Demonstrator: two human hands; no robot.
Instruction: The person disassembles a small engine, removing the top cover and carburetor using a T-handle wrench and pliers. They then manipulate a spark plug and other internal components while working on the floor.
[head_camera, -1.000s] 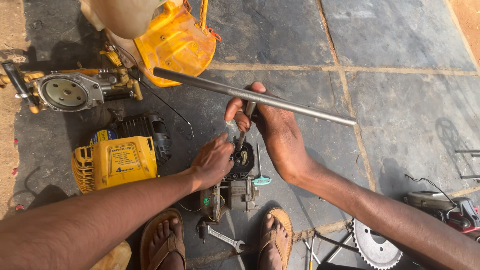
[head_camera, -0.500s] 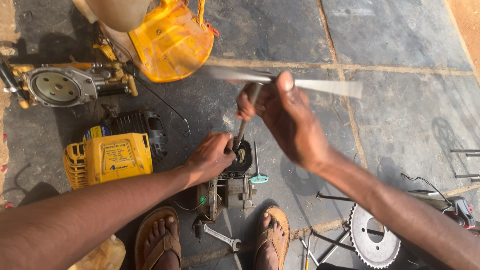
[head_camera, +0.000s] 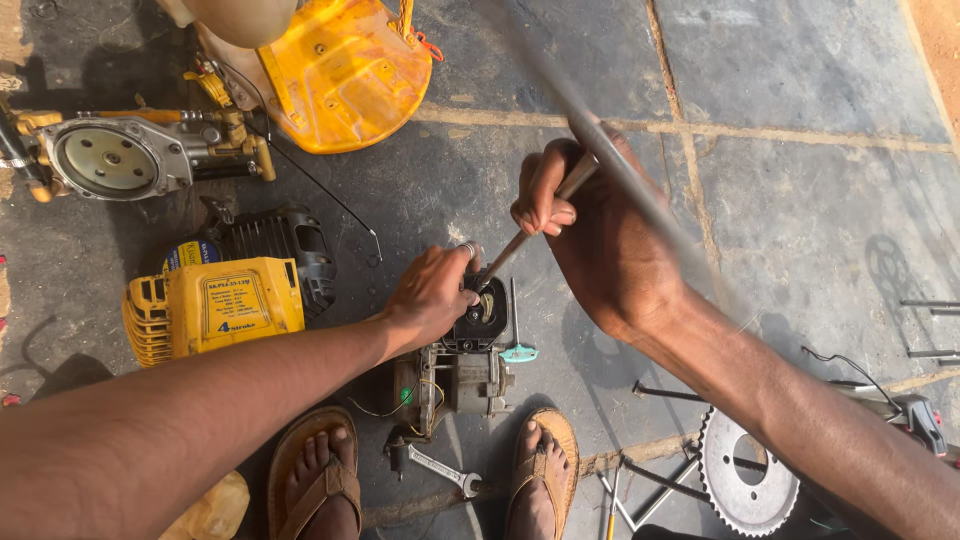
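Right hand (head_camera: 590, 240) grips a motion-blurred T-wrench (head_camera: 530, 232); left hand (head_camera: 432, 295) clasps the half-hidden engine (head_camera: 455, 375)

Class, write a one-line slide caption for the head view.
Left hand steadies a small engine while right hand turns a T-handle wrench.

Socket wrench (head_camera: 530, 225), centre frame: bare steel, smooth, dull shine. Small engine block (head_camera: 455, 375) below it: cast metal, grimy, matt. Engine cover (head_camera: 215, 305), left: yellow plastic, scuffed, low gloss. Guard (head_camera: 345, 75), top: yellow plastic, smooth, dusty. Saw blade (head_camera: 745, 485), lower right: bright steel. Spanner (head_camera: 445, 472), bottom: polished metal. Floor slabs (head_camera: 800, 120): rough grey stone, oil-stained.
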